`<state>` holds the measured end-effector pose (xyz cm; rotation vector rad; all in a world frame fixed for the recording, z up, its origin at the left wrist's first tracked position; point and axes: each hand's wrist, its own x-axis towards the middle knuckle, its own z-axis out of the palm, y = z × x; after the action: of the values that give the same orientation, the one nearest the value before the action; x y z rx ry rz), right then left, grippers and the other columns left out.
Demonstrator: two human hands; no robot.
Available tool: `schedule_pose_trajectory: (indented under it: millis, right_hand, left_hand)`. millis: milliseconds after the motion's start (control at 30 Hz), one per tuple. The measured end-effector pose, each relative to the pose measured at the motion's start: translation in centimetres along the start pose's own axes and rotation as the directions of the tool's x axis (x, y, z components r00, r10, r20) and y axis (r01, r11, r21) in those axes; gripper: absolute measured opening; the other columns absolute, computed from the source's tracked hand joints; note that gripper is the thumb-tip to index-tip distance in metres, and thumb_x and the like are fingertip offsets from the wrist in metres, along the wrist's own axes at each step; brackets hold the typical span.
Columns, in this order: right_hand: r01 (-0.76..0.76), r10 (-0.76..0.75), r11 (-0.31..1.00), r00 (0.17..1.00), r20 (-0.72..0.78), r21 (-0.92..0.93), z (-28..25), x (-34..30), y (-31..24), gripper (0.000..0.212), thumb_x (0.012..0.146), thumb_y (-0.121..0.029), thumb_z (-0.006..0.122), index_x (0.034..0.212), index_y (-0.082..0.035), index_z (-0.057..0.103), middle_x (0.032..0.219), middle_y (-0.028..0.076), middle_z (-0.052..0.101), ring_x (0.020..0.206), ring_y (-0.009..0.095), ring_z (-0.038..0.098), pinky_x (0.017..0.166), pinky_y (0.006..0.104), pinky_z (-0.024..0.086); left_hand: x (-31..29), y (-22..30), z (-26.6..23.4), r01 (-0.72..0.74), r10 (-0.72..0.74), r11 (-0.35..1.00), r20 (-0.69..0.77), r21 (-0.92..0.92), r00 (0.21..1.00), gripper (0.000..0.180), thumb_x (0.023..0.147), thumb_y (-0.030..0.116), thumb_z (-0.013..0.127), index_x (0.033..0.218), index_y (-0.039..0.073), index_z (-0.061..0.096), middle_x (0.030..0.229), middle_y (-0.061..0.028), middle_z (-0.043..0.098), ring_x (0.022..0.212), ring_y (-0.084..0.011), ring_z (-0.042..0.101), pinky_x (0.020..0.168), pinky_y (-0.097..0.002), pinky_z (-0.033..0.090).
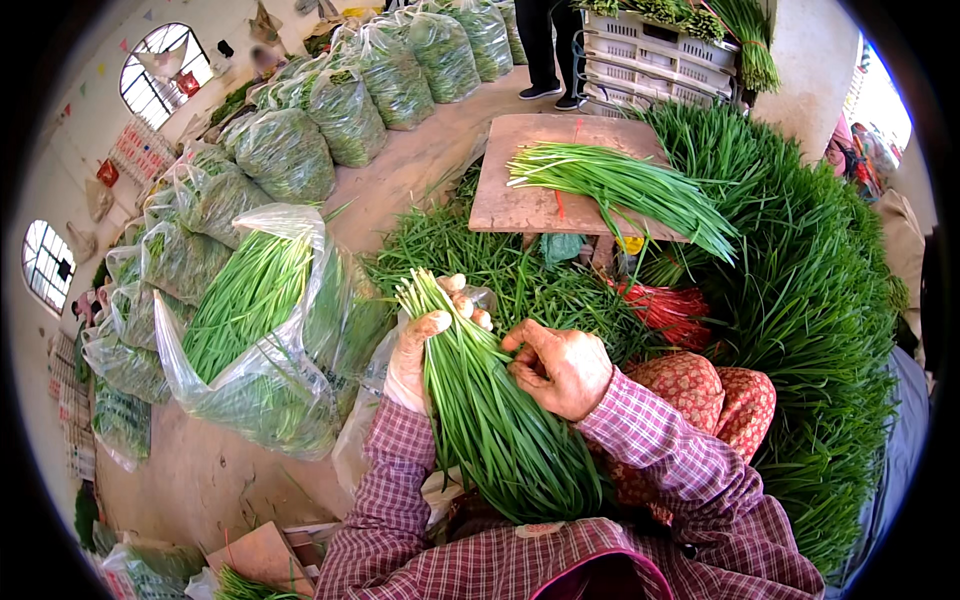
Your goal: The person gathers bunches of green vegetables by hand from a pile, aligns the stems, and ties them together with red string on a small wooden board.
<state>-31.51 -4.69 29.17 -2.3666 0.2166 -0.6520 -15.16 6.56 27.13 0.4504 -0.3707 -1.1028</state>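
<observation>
My left hand [410, 352] is wrapped round a thick bunch of garlic chives [495, 415], near the pale cut ends. The green leaves hang down across my lap. Beside the bunch's upper right side, my right hand [570, 375] is curled, thumb and fingers drawn together at the leaves. Whatever is between those fingertips is too small to make out. Beyond my hands, a second batch of chives [620, 185] lies loose across a wooden board [495, 205], leaf tips over its right edge. A bundle of red ties [672, 312] sits below the board.
An opened plastic bag [290, 365] stuffed with chives stands at my left. Filled clear bags [365, 75] line up behind it. A large heap of chives [800, 290] rises on my right. Stacked white crates [655, 70] and a standing person's legs [552, 50] are at the back.
</observation>
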Motion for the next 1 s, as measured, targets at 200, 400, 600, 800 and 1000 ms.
schedule_pose_trajectory:
  millis: [200,400,600,800,1000]
  right_hand:
    - [-0.001,0.001,1.000,1.000,-0.015,0.012,-0.2,0.2,-0.7,0.024,0.074,-0.010,0.059,0.098,-0.014,0.056,0.076,0.008,0.064,0.061,0.030,0.062,0.053,0.0395,0.050]
    - [0.137,-0.147,0.979,0.987,-0.061,-0.148,-0.4,-0.3,-0.6,0.023,0.076,-0.009,0.060,0.097,-0.018,0.061,0.080,0.005,0.055,0.071,0.026,0.060,0.057,0.0360,0.050]
    - [0.150,-0.170,0.977,0.977,-0.129,-0.148,-0.4,1.1,-1.5,0.014,0.075,-0.018,0.067,0.088,-0.014,0.062,0.078,0.005,0.052,0.075,0.025,0.058,0.060,0.0357,0.049]
    - [0.150,-0.204,0.956,0.957,-0.206,-0.251,-0.8,4.6,-0.6,0.009,0.076,-0.018,0.064,0.078,-0.013,0.057,0.073,0.006,0.053,0.070,0.025,0.059,0.056,0.0377,0.048]
    - [0.064,-0.069,0.997,0.975,-0.213,-0.031,-2.5,7.3,-1.8,0.021,0.083,-0.029,0.064,0.088,-0.011,0.055,0.071,0.006,0.064,0.063,0.027,0.064,0.057,0.0370,0.052]
  left_hand:
    - [0.4,0.3,-0.5,0.038,-0.038,0.998,0.004,0.044,0.999,0.047,0.073,0.008,0.068,0.117,0.006,0.052,0.088,-0.0039,0.056,0.089,-0.0248,0.058,0.081,-0.0385,0.051]
    - [0.2,0.4,0.7,0.019,-0.016,0.999,-0.071,0.047,0.997,0.032,0.074,0.005,0.066,0.104,0.007,0.054,0.087,-0.0048,0.057,0.085,-0.0235,0.058,0.080,-0.0371,0.051]
    - [0.1,2.3,2.4,0.008,0.000,0.997,-0.094,0.076,0.996,0.026,0.078,0.005,0.064,0.102,0.008,0.055,0.090,-0.0051,0.057,0.087,-0.0229,0.058,0.081,-0.0360,0.050]
    - [2.4,6.5,7.2,-0.165,0.184,0.929,-0.026,0.332,0.983,0.030,0.078,0.008,0.067,0.104,0.005,0.053,0.088,-0.0067,0.058,0.085,-0.0210,0.059,0.078,-0.0326,0.051]
    - [4.5,8.8,8.1,-0.375,0.340,0.760,0.167,0.530,0.925,0.028,0.075,0.005,0.073,0.098,0.002,0.058,0.084,-0.0065,0.062,0.078,-0.0187,0.062,0.076,-0.0294,0.050]
